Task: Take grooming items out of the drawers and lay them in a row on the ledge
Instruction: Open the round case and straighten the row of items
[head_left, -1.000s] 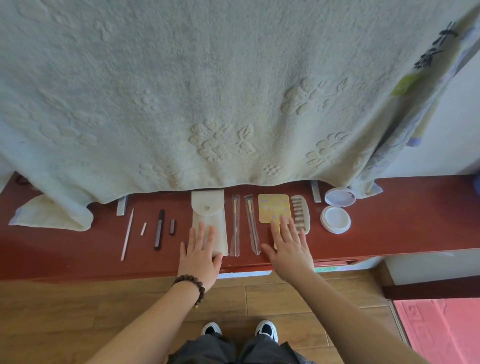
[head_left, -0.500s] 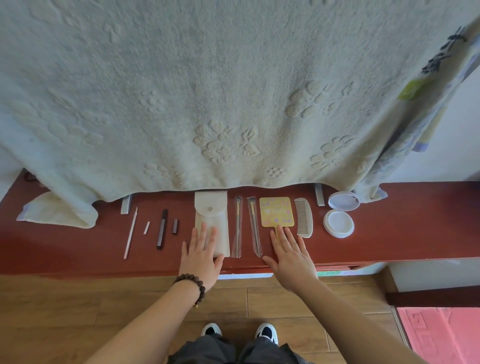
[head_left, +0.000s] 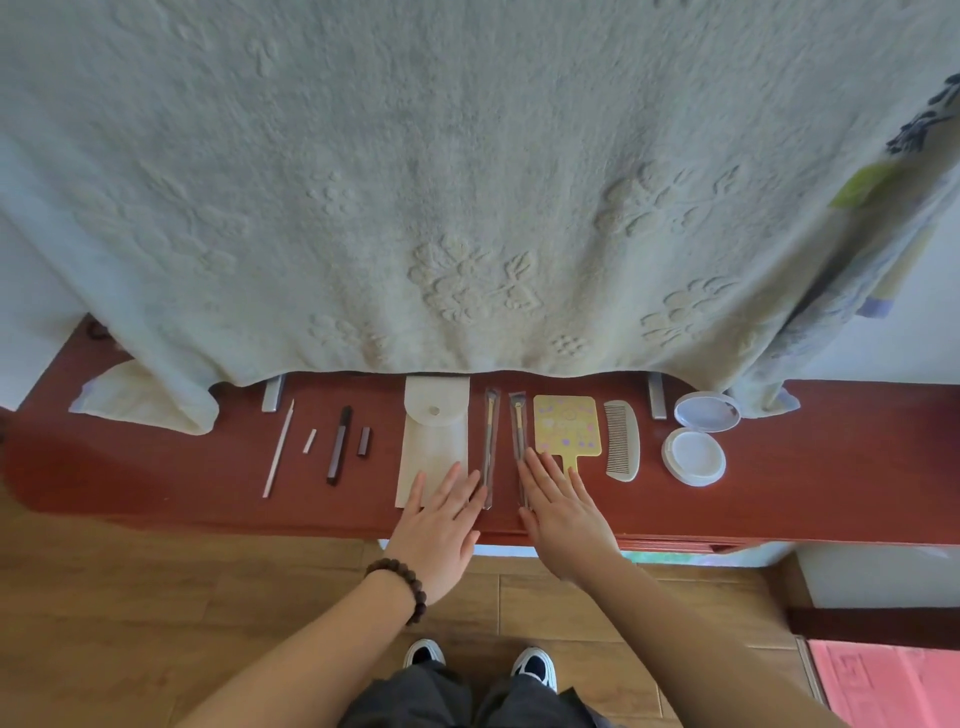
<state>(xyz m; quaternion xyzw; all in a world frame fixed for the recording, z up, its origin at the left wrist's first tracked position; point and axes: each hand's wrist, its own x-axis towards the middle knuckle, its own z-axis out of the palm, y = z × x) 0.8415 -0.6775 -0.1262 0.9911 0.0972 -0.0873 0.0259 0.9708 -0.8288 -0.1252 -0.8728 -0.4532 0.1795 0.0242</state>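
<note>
My left hand (head_left: 441, 525) lies flat and open, fingers together, on the near end of the white snap pouch (head_left: 435, 441), holding nothing; a dark bead bracelet (head_left: 402, 584) circles that wrist. My right hand (head_left: 563, 512) is also flat and open with nothing in it, its fingertips reaching the handle of the yellow hand mirror (head_left: 566, 426) and the near end of the right sleeved brush (head_left: 518, 441). The left sleeved brush (head_left: 489, 447) lies between my two hands, just beside the pouch. The grooming things sit in a row along the red-brown ledge (head_left: 805, 467): from the left a thin white stick (head_left: 279, 448), its small white cap (head_left: 309, 441), a dark pencil (head_left: 338, 446) and its dark cap (head_left: 363, 441), then pouch, brushes, mirror, a pale comb (head_left: 622, 441), and at the right a round white case (head_left: 694, 457) lying open, its lid (head_left: 707, 411) behind it. A pale embossed towel (head_left: 467, 182) hangs over the back of the ledge.
</note>
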